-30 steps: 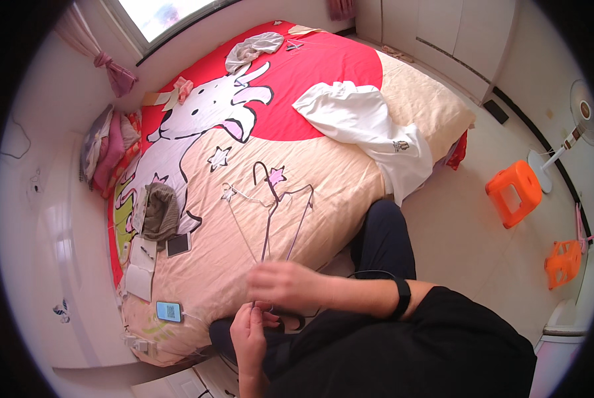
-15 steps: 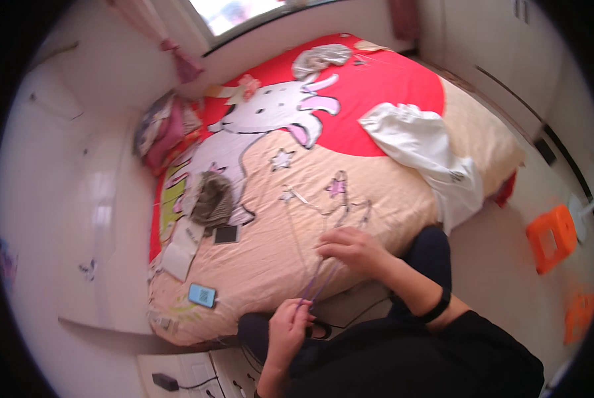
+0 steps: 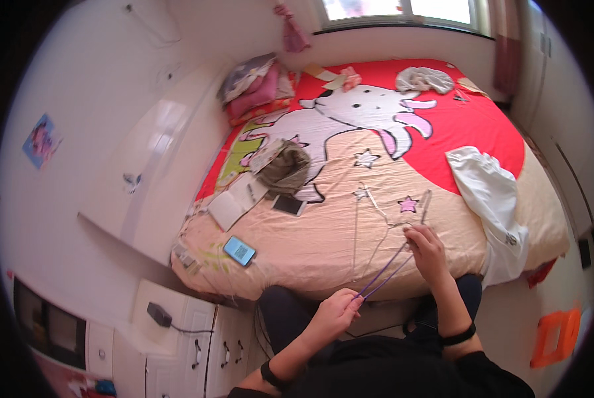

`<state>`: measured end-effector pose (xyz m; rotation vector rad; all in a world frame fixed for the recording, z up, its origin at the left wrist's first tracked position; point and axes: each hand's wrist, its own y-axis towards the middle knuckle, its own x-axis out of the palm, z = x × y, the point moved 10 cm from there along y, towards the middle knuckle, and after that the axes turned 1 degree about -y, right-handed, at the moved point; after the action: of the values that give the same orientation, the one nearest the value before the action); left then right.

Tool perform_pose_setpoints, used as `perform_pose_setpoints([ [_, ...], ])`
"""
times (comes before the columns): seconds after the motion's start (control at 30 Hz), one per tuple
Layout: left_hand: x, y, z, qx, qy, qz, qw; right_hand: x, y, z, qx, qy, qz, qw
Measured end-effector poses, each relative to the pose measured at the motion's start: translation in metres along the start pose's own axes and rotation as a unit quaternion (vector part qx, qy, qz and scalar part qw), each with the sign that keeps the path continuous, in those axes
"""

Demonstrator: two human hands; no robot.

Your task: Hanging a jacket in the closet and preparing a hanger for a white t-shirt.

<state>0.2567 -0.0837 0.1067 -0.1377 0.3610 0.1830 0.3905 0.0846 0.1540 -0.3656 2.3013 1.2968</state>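
Observation:
A purple cord (image 3: 384, 274) runs taut between my two hands over the near edge of the bed (image 3: 323, 245). My left hand (image 3: 336, 313) pinches its lower end close to my lap. My right hand (image 3: 427, 248) grips the upper end on the bedspread, where the cord meets several thin wire hangers (image 3: 376, 207) lying flat on the beige cover. A black band sits on each of my wrists.
A white garment (image 3: 490, 199) hangs off the bed's right side. An olive cloth (image 3: 289, 167), papers, a dark phone (image 3: 289, 205) and a blue-screened phone (image 3: 240, 251) lie at the left. A white nightstand (image 3: 191, 331) stands lower left. An orange stool (image 3: 557, 337) stands on the floor at right.
The view has swung left and the bed now sits more centred. My hands have drawn apart, the right reaching further onto the bed, so the purple cord is stretched longer.

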Motion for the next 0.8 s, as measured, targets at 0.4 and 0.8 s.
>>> perform_pose_setpoints([
  [0.4,-0.015,-0.008,0.008,0.138,0.098,0.029,0.985,0.037,-0.029,-0.137,-0.137,0.073,-0.119,0.981],
  [0.8,-0.082,0.035,-0.064,-0.012,-0.008,-0.004,1.000,0.125,0.028,-0.062,-0.123,0.079,-0.124,0.981],
])
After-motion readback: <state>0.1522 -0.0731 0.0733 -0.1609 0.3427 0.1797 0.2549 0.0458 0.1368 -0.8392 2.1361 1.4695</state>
